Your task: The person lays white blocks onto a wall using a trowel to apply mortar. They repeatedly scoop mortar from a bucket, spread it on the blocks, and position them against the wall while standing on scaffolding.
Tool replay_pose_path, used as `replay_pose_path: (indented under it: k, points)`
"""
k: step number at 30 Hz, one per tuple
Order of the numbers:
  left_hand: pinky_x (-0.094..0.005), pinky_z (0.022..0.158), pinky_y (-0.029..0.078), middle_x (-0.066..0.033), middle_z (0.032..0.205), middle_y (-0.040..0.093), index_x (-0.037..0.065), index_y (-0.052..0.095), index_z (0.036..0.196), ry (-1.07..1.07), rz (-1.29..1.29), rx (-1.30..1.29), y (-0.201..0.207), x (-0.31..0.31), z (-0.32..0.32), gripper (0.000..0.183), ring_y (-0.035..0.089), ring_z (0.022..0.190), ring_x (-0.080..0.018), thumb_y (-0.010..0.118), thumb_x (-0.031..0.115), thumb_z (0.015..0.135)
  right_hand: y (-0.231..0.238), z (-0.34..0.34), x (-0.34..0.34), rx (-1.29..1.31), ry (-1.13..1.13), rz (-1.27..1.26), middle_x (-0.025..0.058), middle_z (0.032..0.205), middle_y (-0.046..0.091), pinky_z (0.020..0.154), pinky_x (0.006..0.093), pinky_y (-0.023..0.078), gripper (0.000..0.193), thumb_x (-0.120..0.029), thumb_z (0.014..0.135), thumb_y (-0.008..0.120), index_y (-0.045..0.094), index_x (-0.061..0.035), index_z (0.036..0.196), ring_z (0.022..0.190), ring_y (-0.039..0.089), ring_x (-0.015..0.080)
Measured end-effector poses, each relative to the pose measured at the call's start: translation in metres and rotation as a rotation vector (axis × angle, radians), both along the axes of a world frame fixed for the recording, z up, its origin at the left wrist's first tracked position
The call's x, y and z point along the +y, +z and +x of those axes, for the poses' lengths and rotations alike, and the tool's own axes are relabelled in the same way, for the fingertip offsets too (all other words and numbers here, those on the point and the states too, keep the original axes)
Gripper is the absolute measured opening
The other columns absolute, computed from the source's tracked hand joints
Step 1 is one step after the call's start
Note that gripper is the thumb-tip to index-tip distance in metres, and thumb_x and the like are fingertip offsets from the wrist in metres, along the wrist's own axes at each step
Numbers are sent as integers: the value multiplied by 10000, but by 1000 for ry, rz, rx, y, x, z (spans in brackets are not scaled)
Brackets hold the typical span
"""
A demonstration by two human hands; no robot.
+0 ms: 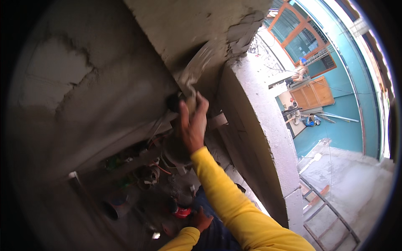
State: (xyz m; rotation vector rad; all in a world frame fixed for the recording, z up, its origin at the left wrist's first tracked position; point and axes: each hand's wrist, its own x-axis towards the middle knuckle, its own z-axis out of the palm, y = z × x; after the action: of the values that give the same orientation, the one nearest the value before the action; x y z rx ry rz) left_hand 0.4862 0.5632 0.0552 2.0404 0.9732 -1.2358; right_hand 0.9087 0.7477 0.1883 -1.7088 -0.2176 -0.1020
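Note:
My right hand (194, 125), in a yellow sleeve, reaches up and is closed around the handle of a trowel (187, 83). The trowel's blade is against a grey plastered face of the wall (184, 33), below a pale smear of wet mortar (200, 58). Rougher mortar (247, 31) covers the wall's upper right edge. Lower down, my left hand (202, 220) rests by my dark blue trousers (215, 234), its fingers apart and nothing seen in them. A red object (182, 212) lies close to it, too dim to name.
A pale concrete ledge (268, 113) runs down on the right. Beyond it, a person in a blue cap (300, 70) is near an orange wooden panel (314, 95) and a teal wall. A metal ladder-like frame (326, 205) lies lower right. Buckets (112, 209) and cables fill the dark area below.

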Motion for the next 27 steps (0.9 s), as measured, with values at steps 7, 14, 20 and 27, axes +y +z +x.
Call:
replay_pose_path:
  k: [7,14,20,27]
  points:
    - [-576,1168,425,-304,1638,374,138,278,1676,248,-102,129,61,20,42,995,480,1439,-511,761,518,893,-141,-118,-139,453,526,-735,312,1051,723,873,561,553,547,-350,1022,658,493,6,1404,1029,710,484]
    - [-575,1122,462,-339,1601,377,81,296,1647,293,-126,73,59,20,35,973,512,1381,-533,789,432,885,-352,-106,-116,325,925,-1243,280,1188,733,961,543,576,498,-251,985,580,570,-5,1418,1130,708,462]
    - [-579,1064,509,-375,1482,440,5,317,1607,410,-112,-72,58,23,38,958,553,1288,-551,808,355,862,-408,-101,-25,391,947,-1370,270,1263,724,1030,518,560,386,-303,999,591,723,-14,1217,1203,688,457]
    - [-604,1027,523,-367,1453,457,3,322,1608,365,-115,-11,56,25,43,949,569,1235,-573,793,390,880,-421,-106,-12,420,985,-1232,322,1231,707,1024,557,536,570,-480,1013,625,653,6,1307,1175,664,510]
